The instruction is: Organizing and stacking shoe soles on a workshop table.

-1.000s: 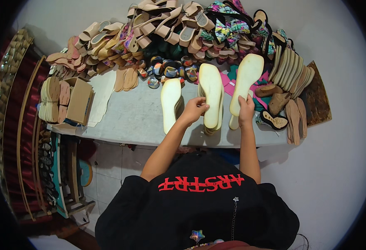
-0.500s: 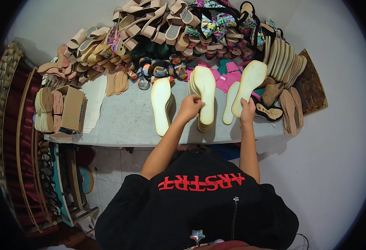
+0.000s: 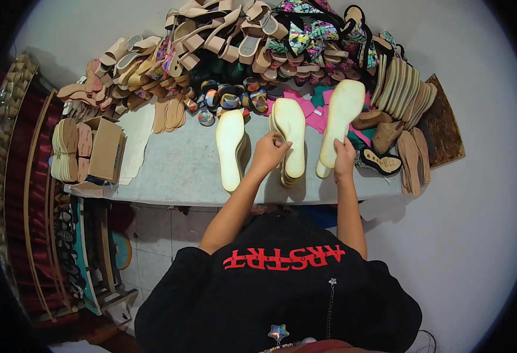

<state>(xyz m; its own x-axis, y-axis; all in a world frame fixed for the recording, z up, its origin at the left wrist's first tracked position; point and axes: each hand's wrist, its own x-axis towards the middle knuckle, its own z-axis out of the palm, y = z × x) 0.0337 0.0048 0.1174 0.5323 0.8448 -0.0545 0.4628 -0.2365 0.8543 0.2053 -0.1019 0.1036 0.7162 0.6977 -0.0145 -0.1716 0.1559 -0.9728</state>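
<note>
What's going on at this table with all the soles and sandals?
A person in a black shirt stands at a grey worktable sorting pale cream foam shoe insoles. The left hand rests its fingers on the middle stack of cream insoles. The right hand has a grip on the lower end of a single cream insole, tilted up off the table. Another short stack of cream insoles lies further left. Heaps of tan sandals and colourful straps crowd the far edge.
</note>
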